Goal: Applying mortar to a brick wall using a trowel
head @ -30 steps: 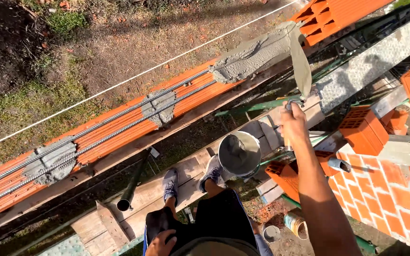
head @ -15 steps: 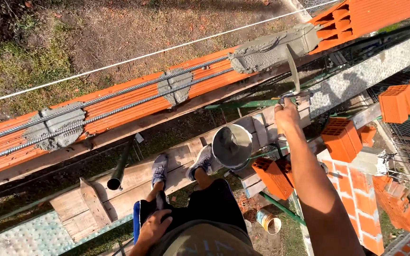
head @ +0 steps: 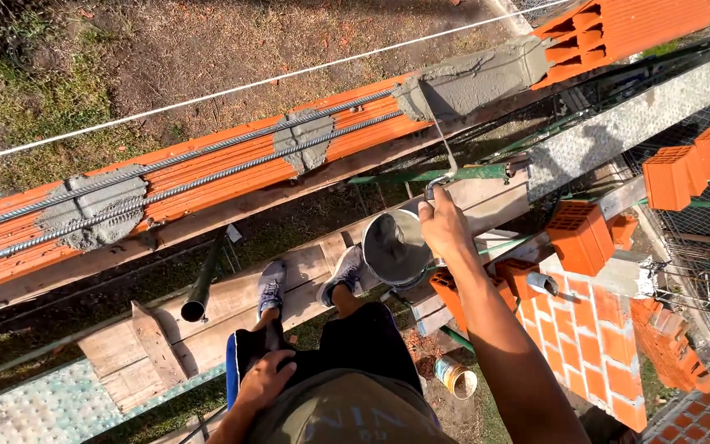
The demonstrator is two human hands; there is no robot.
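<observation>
Lower now than half a second ago, my right hand [head: 445,224] has drawn the trowel [head: 440,140] back from the fresh mortar [head: 470,78] at upper right, fingers clenched round its handle just above the metal bucket [head: 394,247] at centre frame. My left hand [head: 263,380], bottom left, rests curled on my thigh; whether it grips anything I cannot tell. As I judge it, three mortar dabs already sit along the orange brick course [head: 207,177] with its rebar [head: 174,160]; most of that course stays bare. A white string line [head: 207,97] runs above, loose bricks [head: 577,238] crowd the right, and wooden planks [head: 232,296] carry my feet.
</observation>
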